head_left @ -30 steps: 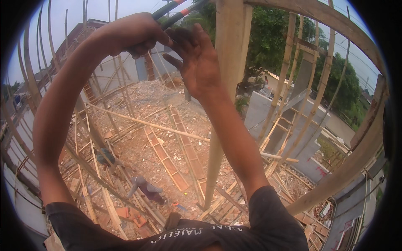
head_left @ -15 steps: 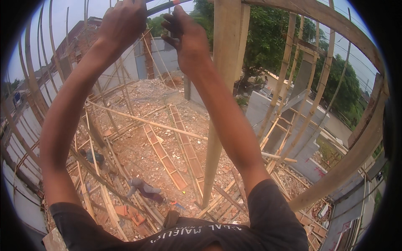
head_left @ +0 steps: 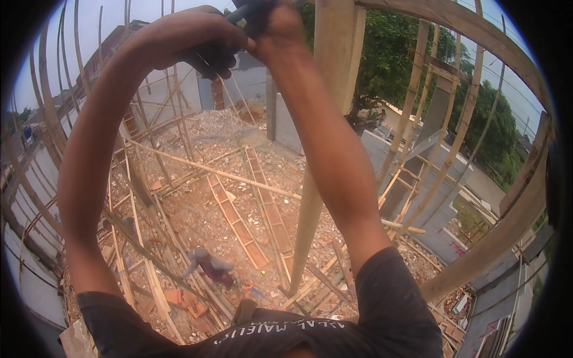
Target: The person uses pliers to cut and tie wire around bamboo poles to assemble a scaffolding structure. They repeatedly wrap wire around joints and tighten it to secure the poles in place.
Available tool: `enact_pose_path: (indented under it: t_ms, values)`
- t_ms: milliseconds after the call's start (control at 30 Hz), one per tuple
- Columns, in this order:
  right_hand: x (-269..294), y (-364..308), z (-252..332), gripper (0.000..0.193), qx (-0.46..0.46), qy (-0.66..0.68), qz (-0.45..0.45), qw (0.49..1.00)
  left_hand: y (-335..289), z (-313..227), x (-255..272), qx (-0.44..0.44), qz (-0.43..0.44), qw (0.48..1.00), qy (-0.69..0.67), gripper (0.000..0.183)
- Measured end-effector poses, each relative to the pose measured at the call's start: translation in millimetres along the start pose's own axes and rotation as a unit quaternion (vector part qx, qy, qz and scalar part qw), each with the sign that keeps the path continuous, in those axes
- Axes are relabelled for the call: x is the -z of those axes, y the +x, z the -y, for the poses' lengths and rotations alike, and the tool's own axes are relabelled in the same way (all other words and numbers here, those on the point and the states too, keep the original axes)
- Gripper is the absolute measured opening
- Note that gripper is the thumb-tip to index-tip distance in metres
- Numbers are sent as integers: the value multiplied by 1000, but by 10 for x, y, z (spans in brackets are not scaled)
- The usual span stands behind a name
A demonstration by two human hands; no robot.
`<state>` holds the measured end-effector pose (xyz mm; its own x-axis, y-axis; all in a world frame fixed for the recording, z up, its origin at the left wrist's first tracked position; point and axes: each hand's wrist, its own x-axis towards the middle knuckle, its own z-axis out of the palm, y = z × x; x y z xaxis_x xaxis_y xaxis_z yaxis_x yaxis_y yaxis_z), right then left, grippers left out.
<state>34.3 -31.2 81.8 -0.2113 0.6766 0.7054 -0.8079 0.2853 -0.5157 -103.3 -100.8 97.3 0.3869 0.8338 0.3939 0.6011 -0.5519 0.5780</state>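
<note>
Both my arms are raised to the top of the picture, where my hands meet beside an upright timber post (head_left: 334, 56). My right hand (head_left: 279, 28) is closed around a dark, bar-shaped tool (head_left: 242, 12); its far end is out of the picture. My left hand (head_left: 200, 42) is bent at the wrist just left of it, fingers curled downward and in shadow. Whatever those fingers pinch, if anything, is too dark to make out. The two hands touch or overlap near the right wrist.
Far below lies rubble ground with two ladder-like wooden frames (head_left: 239, 224) and a long bamboo pole (head_left: 221, 171). A stooping person (head_left: 209, 265) is down there. Bamboo uprights (head_left: 462, 101) stand at right, a curved-looking beam (head_left: 477, 271) nearer, and thin rods (head_left: 62, 65) at left.
My left hand has turned over and dropped, moving right toward the other hand. My right hand has closed and shifted slightly right and up. The person below has moved a little.
</note>
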Motion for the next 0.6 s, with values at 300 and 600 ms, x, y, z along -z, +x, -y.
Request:
enact_pose_path:
  t_ms: [300, 600]
  values:
    - [288, -306, -90, 46, 20, -118, -43, 992, 413, 364, -325, -79, -243, 935, 248, 23]
    - [603, -1369, -191, 45, 25, -298, -97, 949, 537, 537, -871, -94, -421, 866, 254, 28]
